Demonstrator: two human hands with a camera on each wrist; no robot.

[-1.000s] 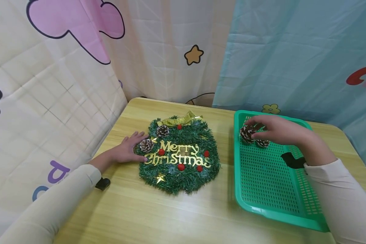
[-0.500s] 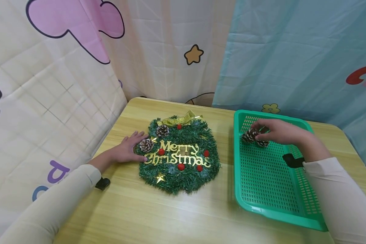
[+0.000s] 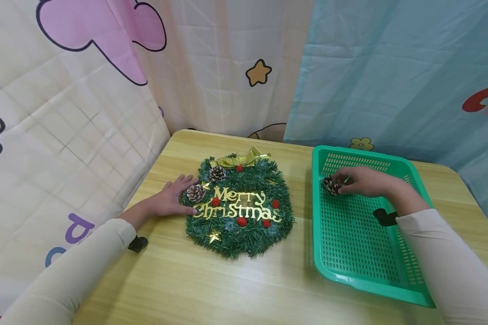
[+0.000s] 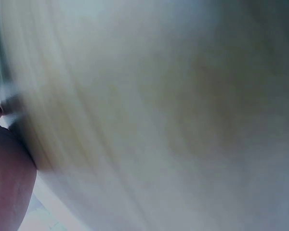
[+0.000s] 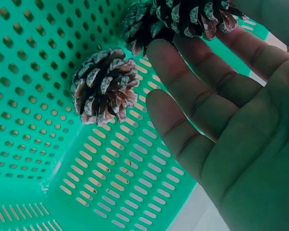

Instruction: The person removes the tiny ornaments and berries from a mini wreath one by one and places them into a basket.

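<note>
A green wreath (image 3: 244, 243) with gold "Merry Christmas" lettering lies flat on the table. My left hand (image 3: 171, 198) rests at its left edge, fingers spread and thumb over the rim, around a frosted pine cone (image 3: 195, 193) fixed there. Only part of that hand (image 4: 9, 178) shows in the left wrist view. Inside the green basket (image 3: 316, 225) my right hand (image 3: 363, 180) reaches to the back left corner. In the right wrist view its thumb and fingers pinch a pine cone (image 5: 197, 17). Another cone (image 5: 144, 29) sits right behind it, and a third pine cone (image 5: 106, 86) lies apart by the basket wall.
A second pine cone (image 3: 217, 174), red balls (image 3: 241, 221), gold stars (image 3: 213, 237) and a gold ribbon (image 3: 240, 159) decorate the wreath. The wooden table (image 3: 244, 293) meets patterned curtains (image 3: 227, 90) at the back and left.
My right hand has gone slightly lower and to the right inside the basket, and the cones by its fingertips have shifted. The left hand and the wreath have stayed put.
</note>
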